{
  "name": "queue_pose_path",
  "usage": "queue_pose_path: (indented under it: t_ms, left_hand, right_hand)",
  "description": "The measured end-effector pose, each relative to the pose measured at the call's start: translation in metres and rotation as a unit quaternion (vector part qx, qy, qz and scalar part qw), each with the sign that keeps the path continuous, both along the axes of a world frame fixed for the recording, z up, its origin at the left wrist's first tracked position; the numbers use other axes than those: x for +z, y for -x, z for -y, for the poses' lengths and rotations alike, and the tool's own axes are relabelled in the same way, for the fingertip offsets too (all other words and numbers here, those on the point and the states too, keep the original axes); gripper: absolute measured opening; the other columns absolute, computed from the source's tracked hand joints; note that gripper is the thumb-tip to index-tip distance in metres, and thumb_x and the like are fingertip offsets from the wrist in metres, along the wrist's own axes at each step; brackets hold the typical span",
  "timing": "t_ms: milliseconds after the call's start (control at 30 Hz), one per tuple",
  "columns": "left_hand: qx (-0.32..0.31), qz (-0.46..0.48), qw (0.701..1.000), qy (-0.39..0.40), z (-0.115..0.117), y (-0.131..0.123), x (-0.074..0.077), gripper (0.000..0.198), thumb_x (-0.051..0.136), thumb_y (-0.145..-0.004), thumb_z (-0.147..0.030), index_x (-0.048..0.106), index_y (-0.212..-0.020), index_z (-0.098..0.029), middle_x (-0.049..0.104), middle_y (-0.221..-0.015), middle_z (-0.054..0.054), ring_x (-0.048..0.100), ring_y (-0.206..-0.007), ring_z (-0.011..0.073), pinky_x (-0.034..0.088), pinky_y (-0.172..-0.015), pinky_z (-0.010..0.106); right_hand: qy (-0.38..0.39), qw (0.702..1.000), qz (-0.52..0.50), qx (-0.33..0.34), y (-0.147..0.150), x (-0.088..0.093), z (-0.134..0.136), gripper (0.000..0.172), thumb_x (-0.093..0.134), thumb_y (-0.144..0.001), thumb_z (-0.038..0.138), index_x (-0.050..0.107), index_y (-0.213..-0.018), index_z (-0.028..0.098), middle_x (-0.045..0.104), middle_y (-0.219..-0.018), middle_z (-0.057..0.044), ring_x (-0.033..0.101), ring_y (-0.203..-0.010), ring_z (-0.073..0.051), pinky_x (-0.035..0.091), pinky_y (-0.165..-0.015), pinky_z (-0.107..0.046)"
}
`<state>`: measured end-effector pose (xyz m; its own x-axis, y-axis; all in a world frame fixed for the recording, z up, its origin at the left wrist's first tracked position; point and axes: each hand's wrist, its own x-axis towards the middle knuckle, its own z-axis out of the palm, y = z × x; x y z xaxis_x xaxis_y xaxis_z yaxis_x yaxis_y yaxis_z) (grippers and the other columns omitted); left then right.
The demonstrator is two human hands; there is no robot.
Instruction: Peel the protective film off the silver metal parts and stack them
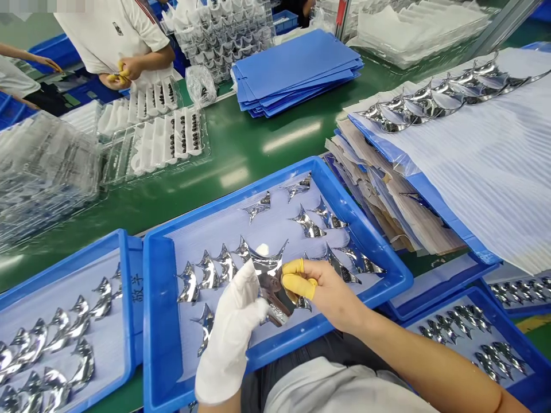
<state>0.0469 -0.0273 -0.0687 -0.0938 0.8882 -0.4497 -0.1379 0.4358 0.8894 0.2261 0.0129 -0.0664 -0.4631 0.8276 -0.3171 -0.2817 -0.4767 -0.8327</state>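
Over a blue tray [161, 321] lined with white foam, a shiny chrome-like curved part [273, 284] with pointed corners is held between my two hands. My left hand [232, 327], in a white glove, grips its left edge. Yellow finger cots cover the thumb and a finger of my right hand [318, 284], which pinches the part's right side. Its mirror surface reflects the surroundings. Around it, several similar mirror-finished parts [307, 222] lie spaced on the liner. Some of those near my hands are partly covered.
Left is another blue tray [124, 310] of shiny parts; further trays [469, 304] sit lower right. Foam-covered stacked sheets [486, 172] carry a row of parts. Blue sheets [297, 69] and clear plastic trays [47, 166] rest on the green table [172, 195]. A co-worker [120, 40] stands opposite.
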Motion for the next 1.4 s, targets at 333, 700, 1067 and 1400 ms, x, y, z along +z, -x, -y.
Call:
queue_pose_path:
  t_ms: [333,700,1067,1400]
  left_hand:
    - [0.086,0.063,0.994,-0.038,-0.016,-0.022,0.015,0.036,0.079,-0.075,-0.035,0.075,-0.109,-0.025,0.075,-0.108,0.004,0.070,-0.103,0.0233,0.057,-0.091,0.032]
    - [0.093,0.087,0.992,-0.025,-0.020,-0.030,0.022,0.033,0.080,-0.071,-0.043,0.077,-0.099,-0.026,0.076,-0.106,0.005,0.071,-0.100,0.0244,0.058,-0.087,0.034]
    - [0.090,0.100,0.990,-0.031,-0.024,-0.029,0.016,0.030,0.082,-0.070,-0.039,0.079,-0.096,-0.025,0.077,-0.103,0.005,0.069,-0.104,0.0235,0.054,-0.095,0.032]
    - [0.115,0.101,0.986,-0.066,-0.020,-0.019,0.003,0.022,0.076,-0.076,-0.026,0.077,-0.097,-0.020,0.074,-0.086,0.003,0.068,-0.077,0.0154,0.056,-0.068,0.023]
  right_hand:
    - [0.049,0.997,-0.053,0.009,0.002,0.001,0.005,0.025,0.073,-0.079,0.037,0.060,-0.070,0.017,0.052,-0.059,0.004,0.046,-0.055,-0.010,0.043,-0.058,-0.025]
    - [0.052,0.997,-0.065,0.010,0.000,0.005,0.006,0.022,0.071,-0.080,0.034,0.060,-0.071,0.017,0.052,-0.057,0.004,0.049,-0.055,-0.010,0.044,-0.060,-0.025]
    - [0.021,1.000,-0.005,0.013,-0.004,0.011,0.007,0.016,0.065,-0.083,0.027,0.059,-0.072,0.017,0.050,-0.061,0.006,0.044,-0.056,-0.007,0.035,-0.058,-0.023]
    - [-0.024,0.999,0.032,0.000,-0.005,-0.005,0.011,0.018,0.064,-0.085,0.031,0.067,-0.098,0.019,0.063,-0.077,0.001,0.057,-0.065,-0.011,0.046,-0.063,-0.024]
